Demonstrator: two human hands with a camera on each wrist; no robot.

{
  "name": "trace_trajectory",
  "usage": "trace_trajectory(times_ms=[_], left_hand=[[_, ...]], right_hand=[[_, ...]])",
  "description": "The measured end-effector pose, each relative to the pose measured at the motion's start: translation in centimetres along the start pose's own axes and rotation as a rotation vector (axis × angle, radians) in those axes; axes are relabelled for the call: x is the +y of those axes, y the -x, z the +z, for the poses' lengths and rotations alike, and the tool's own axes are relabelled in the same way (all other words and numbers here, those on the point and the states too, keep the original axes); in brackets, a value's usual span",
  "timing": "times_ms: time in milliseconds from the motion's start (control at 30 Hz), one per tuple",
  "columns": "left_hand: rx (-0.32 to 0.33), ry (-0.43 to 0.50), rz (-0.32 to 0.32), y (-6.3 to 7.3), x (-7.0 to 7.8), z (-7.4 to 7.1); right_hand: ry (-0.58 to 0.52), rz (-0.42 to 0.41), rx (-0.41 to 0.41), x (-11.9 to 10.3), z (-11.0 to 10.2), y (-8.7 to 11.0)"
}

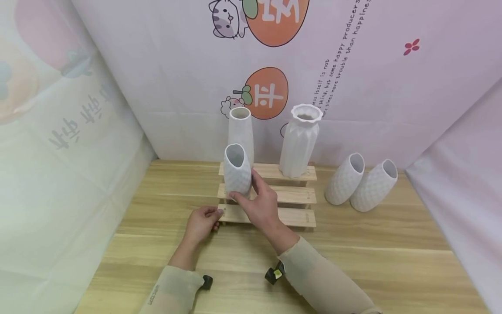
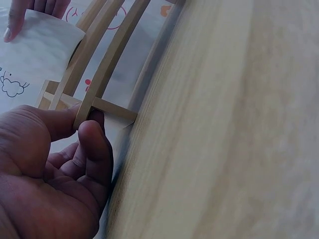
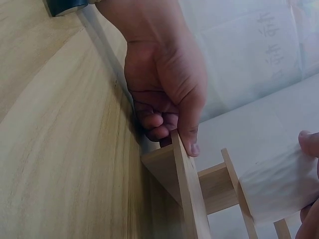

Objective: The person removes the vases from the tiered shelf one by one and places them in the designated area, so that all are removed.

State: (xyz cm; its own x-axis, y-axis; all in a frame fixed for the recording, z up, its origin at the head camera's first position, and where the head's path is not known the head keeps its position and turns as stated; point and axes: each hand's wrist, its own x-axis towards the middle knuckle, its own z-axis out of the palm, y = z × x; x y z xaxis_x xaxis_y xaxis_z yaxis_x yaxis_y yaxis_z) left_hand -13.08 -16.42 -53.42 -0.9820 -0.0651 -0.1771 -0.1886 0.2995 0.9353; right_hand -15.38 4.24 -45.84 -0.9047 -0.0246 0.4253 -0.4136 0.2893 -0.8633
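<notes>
A small white vase (image 1: 237, 176) with a dimpled surface and slanted mouth is gripped by my right hand (image 1: 263, 205), thumb in front and fingers along its right side. It is at the left part of the middle tier of a stepped wooden rack (image 1: 290, 195); whether its base touches the slat I cannot tell. My left hand (image 1: 201, 224) pinches the left end of the rack's front slat (image 3: 187, 184) between thumb and fingers. Behind the small vase, a taller white vase (image 1: 242, 131) stands on the top tier, partly hidden. A fluted white vase (image 1: 300, 146) stands at that tier's right.
Two more dimpled white vases (image 1: 345, 181) with slanted mouths stand side by side on the wooden table (image 1: 164, 187), right of the rack. A printed cloth (image 1: 184, 87) hangs close behind the rack, and pale cloth walls (image 1: 51, 196) border the sides.
</notes>
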Motion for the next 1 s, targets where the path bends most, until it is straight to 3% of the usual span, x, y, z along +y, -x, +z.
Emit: trace_trajectory(times_ms=[533, 1000], left_hand=[[0.004, 0.0, -0.007, 0.0, 0.0, -0.1], [0.003, 0.011, -0.017, -0.2, -0.2, 0.0]], right_hand=[[-0.002, -0.049, 0.018, -0.4, -0.1, 0.6], [-0.025, -0.023, -0.006, -0.8, -1.3, 1.3]])
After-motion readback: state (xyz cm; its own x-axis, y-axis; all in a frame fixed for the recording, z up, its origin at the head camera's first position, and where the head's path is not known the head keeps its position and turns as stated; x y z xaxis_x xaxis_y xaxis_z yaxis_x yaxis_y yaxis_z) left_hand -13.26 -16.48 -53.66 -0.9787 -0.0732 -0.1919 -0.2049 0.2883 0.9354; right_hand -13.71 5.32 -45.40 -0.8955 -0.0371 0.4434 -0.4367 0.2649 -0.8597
